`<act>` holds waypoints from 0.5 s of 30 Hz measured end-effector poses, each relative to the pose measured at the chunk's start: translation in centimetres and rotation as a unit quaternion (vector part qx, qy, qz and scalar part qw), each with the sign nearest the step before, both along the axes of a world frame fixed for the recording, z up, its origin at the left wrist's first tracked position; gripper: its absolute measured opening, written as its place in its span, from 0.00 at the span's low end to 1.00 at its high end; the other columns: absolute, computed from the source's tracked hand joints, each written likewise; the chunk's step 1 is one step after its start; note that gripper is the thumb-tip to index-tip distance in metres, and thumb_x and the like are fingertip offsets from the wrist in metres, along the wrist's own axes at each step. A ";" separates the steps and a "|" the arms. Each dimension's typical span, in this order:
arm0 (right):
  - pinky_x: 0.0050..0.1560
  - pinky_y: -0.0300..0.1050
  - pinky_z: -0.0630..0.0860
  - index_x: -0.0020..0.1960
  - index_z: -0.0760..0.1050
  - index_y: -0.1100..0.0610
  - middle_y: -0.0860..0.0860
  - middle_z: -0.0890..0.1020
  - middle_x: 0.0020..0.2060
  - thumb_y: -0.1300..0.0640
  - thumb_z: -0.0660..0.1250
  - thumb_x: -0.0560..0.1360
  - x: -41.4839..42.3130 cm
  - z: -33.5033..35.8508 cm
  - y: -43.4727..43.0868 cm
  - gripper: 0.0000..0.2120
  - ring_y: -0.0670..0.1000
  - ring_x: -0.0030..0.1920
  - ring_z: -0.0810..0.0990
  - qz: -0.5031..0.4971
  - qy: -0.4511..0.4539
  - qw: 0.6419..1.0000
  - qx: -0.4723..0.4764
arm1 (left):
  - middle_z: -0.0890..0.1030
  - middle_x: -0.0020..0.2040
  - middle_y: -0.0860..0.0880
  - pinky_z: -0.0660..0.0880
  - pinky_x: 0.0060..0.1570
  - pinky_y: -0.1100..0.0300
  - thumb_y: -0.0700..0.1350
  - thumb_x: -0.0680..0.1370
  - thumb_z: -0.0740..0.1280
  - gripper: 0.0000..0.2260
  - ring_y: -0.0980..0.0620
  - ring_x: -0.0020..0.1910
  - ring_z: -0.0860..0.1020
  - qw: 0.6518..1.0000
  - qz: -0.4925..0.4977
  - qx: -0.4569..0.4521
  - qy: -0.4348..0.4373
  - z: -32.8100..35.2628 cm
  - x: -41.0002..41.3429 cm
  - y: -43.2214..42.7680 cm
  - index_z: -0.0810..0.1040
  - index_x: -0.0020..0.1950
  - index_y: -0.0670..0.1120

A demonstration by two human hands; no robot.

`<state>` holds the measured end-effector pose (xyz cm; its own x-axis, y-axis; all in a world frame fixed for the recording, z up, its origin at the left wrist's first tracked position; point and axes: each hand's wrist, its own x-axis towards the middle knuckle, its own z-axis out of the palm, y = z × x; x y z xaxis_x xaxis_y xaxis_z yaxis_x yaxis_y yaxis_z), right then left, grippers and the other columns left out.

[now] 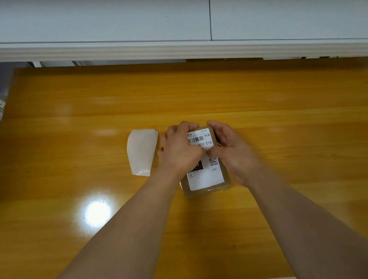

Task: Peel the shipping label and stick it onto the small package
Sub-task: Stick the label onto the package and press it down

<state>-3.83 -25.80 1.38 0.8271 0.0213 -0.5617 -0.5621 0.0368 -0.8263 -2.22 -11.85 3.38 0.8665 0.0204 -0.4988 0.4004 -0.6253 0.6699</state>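
Two bare forearms reach in from the near edge of the glossy yellow wooden table (294, 123). Between them, the small brown package (226, 176) lies flat on the table top with the white shipping label (207, 178) stuck on its upper face, barcode and QR code showing. The left hand (181, 150) rests palm down over the label's left side, fingers curled over the far edge of the package. The right hand (232, 148) cups the package's right side, thumb pressing on the label. Just left of the left hand lies the blank white backing paper (142, 153), slightly curled.
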 end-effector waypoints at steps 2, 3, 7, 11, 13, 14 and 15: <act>0.47 0.47 0.82 0.71 0.70 0.51 0.50 0.81 0.63 0.75 0.63 0.74 0.2 -0.1 0.3 0.30 0.52 0.60 0.81 -0.027 -0.005 1.000 -0.001 | 0.71 0.67 0.52 0.64 0.70 0.42 0.47 0.69 0.74 0.28 0.48 0.72 0.63 1.000 0.015 -0.007 -0.002 -0.1 0.0 -0.1 0.73 0.68 0.61; 0.45 0.46 0.81 0.70 0.72 0.52 0.51 0.82 0.61 0.74 0.63 0.75 0.2 -0.2 0.5 0.28 0.53 0.58 0.82 -0.039 -0.008 0.999 -0.006 | 0.71 0.67 0.52 0.64 0.70 0.42 0.47 0.69 0.74 0.27 0.48 0.71 0.64 1.000 0.023 -0.009 -0.003 -0.1 0.0 -0.2 0.73 0.67 0.61; 0.45 0.50 0.81 0.62 0.76 0.54 0.51 0.85 0.53 0.70 0.64 0.77 0.7 -0.2 1.3 0.18 0.54 0.50 0.84 -0.094 -0.016 0.995 -0.033 | 0.73 0.64 0.53 0.66 0.68 0.44 0.48 0.70 0.72 0.23 0.48 0.70 0.66 0.998 0.062 -0.006 -0.008 -0.2 0.2 -0.8 0.76 0.64 0.60; 0.44 0.49 0.78 0.50 0.78 0.49 0.52 0.83 0.46 0.66 0.65 0.78 1.0 -0.3 2.1 0.12 0.53 0.45 0.81 -0.138 -0.017 0.989 -0.056 | 0.75 0.63 0.54 0.65 0.66 0.48 0.49 0.71 0.71 0.17 0.48 0.69 0.67 0.993 0.113 -0.002 -0.014 -0.3 0.4 -1.5 0.79 0.59 0.60; 0.46 0.51 0.77 0.47 0.78 0.48 0.51 0.82 0.44 0.65 0.66 0.77 1.2 -0.5 2.3 0.12 0.54 0.45 0.80 -0.145 -0.013 0.987 -0.070 | 0.75 0.63 0.55 0.63 0.64 0.48 0.49 0.71 0.71 0.15 0.48 0.69 0.67 0.991 0.133 -0.008 -0.012 -0.4 0.5 -1.7 0.80 0.57 0.60; 0.47 0.51 0.77 0.46 0.78 0.47 0.51 0.82 0.43 0.64 0.66 0.77 1.4 -0.6 2.3 0.11 0.54 0.44 0.80 -0.147 -0.010 0.986 -0.074 | 0.76 0.63 0.55 0.62 0.64 0.48 0.49 0.71 0.71 0.15 0.49 0.69 0.67 0.990 0.139 -0.010 -0.010 -0.4 0.6 -1.8 0.80 0.57 0.60; 0.46 0.51 0.77 0.45 0.78 0.48 0.51 0.82 0.42 0.64 0.66 0.76 1.5 -0.6 2.4 0.11 0.54 0.44 0.79 -0.148 -0.008 0.986 -0.076 | 0.76 0.62 0.55 0.62 0.64 0.48 0.48 0.70 0.71 0.15 0.49 0.69 0.68 0.990 0.143 -0.011 -0.010 -0.5 0.6 -1.8 0.80 0.56 0.60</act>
